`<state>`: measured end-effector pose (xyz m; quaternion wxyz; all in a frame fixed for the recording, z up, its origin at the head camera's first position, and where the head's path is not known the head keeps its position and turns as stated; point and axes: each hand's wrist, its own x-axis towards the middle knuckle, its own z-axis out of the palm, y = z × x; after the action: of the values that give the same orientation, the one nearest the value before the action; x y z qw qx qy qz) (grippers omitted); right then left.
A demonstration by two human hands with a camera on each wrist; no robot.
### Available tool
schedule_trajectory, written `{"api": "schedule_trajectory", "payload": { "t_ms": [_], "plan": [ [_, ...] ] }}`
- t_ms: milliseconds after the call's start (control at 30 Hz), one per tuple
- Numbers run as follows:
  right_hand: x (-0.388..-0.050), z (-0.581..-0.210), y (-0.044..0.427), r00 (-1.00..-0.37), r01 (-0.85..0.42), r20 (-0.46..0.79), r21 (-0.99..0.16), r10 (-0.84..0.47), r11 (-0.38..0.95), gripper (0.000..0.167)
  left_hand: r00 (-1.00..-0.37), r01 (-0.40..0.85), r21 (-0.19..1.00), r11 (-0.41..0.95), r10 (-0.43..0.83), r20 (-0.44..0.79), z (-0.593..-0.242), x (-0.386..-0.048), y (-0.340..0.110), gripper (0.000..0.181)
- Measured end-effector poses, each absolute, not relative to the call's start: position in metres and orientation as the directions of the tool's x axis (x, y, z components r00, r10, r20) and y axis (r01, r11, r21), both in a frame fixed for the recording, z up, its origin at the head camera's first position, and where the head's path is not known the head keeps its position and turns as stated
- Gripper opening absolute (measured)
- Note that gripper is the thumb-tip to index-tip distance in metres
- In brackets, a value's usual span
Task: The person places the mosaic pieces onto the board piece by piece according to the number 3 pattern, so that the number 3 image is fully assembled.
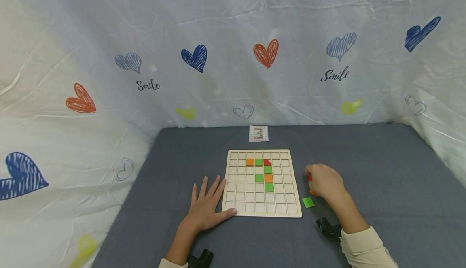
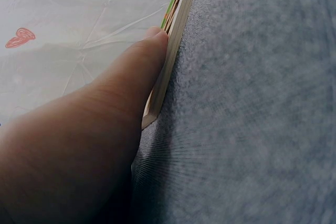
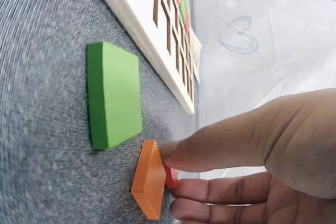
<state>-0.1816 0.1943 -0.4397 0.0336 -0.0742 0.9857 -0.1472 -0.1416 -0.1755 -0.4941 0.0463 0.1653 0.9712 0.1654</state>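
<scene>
A pale wooden grid board [image 1: 240,197] lies on the cloth with several green, orange and red pieces in its cells. At its lower left, my left hand [image 1: 205,211] is spread flat, the thumb resting on the board's near edge and fingertips at its left side. To the right of the board, my right hand [image 1: 325,181] pinches a small red piece [image 3: 171,177] between thumb and fingers, low over the cloth. An orange tile [image 3: 149,182] lies just beside the thumb, partly hidden in the head view. Nearer me lies a loose green square tile [image 1: 308,202].
A small printed pattern card [image 1: 258,133] lies beyond the board, near the table's back edge. Dark grey cloth [image 1: 382,171] covers the table. A white curtain [image 1: 225,90] with printed hearts hangs behind and at the sides.
</scene>
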Motion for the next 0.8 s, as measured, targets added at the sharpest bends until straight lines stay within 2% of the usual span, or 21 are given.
{"api": "schedule_trajectory", "payload": {
  "t_ms": [200, 367, 600, 800],
  "plan": [
    [-0.180, -0.438, 0.192, -0.980, -0.163, -0.054, -0.325, -0.190, 0.932, 0.009, -0.943, 0.294, 0.325, 0.899, 0.327, -0.053, -0.492, -0.141, -0.174, 0.100],
    [-0.177, -0.433, 0.187, -0.970, -0.211, -0.044, -0.346, -0.240, 0.914, 0.011, -0.943, 0.295, 0.326, 0.898, 0.329, -0.055, -0.493, -0.141, -0.174, 0.100],
    [-0.177, -0.433, 0.179, -0.939, -0.263, -0.075, -0.469, -0.335, 0.843, 0.013, -0.944, 0.287, 0.323, 0.902, 0.323, -0.063, -0.495, -0.142, -0.175, 0.101],
    [-0.175, -0.434, 0.172, -0.925, -0.305, -0.055, -0.480, -0.375, 0.822, 0.013, -0.944, 0.289, 0.331, 0.898, 0.325, -0.058, -0.495, -0.143, -0.175, 0.100]
  ]
}}
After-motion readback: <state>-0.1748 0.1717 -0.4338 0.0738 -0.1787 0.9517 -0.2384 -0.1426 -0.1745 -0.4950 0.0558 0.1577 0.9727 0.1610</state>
